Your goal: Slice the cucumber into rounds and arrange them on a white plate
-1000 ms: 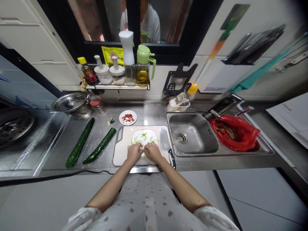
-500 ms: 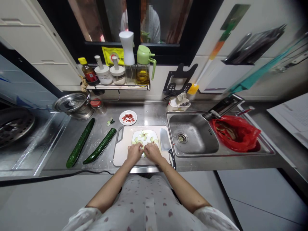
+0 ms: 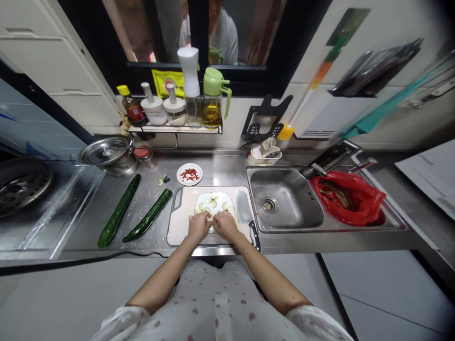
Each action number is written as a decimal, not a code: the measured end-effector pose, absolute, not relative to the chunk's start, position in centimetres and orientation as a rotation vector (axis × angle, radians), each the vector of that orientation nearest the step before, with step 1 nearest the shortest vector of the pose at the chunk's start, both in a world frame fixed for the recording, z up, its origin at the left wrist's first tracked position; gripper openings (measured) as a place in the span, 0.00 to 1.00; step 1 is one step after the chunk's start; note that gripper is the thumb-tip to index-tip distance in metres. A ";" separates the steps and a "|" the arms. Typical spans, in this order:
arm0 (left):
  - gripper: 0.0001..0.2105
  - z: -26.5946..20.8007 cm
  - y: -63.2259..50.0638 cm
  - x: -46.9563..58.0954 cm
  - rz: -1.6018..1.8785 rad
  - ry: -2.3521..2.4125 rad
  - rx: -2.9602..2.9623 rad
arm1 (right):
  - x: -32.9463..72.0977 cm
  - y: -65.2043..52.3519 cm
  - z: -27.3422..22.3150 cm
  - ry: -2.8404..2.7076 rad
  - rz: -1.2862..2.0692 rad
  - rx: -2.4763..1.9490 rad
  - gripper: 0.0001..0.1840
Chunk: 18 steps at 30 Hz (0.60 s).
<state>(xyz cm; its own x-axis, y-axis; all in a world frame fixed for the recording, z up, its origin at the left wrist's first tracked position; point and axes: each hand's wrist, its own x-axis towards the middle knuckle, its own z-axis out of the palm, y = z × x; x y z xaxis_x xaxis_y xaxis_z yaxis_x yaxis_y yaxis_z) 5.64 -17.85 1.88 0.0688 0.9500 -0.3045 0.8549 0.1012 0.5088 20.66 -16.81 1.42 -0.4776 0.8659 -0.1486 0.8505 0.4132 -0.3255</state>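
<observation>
Cucumber slices being laid out on a plate; two whole cucumbers wait uncut.

The cucumber slices (image 3: 212,206) lie spread on a white plate (image 3: 221,198) that sits on the cutting board (image 3: 181,222) near the front edge of the table (image 3: 220,168); the left hand (image 3: 198,226) and right hand (image 3: 224,224) meet over the plate's near rim, fingers curled together on a slice there, though how firmly they pinch it cannot be told. By the look of it the arranging is partly done, as bare plate shows between slices. A cleaver (image 3: 244,214) rests on the board's right side, beside the sink (image 3: 284,201). Toward the table's left lie two whole cucumbers (image 3: 119,210), apparently yet to be sliced, with a cut end piece (image 3: 162,180) and a small dish of chopped red chilli (image 3: 189,174) behind the board.
</observation>
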 end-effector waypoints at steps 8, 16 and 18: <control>0.06 2.6 -17.6 5.6 0.310 1.787 1.711 | 21.0 -16.6 2.1 -2.446 0.599 -1.635 0.09; 0.06 3.5 -14.2 3.2 0.581 1.923 1.549 | 21.6 -16.5 2.7 -2.288 0.674 -1.587 0.08; 0.07 3.4 -13.2 2.6 0.662 1.958 1.503 | 21.8 -16.6 2.7 -2.252 0.696 -1.556 0.08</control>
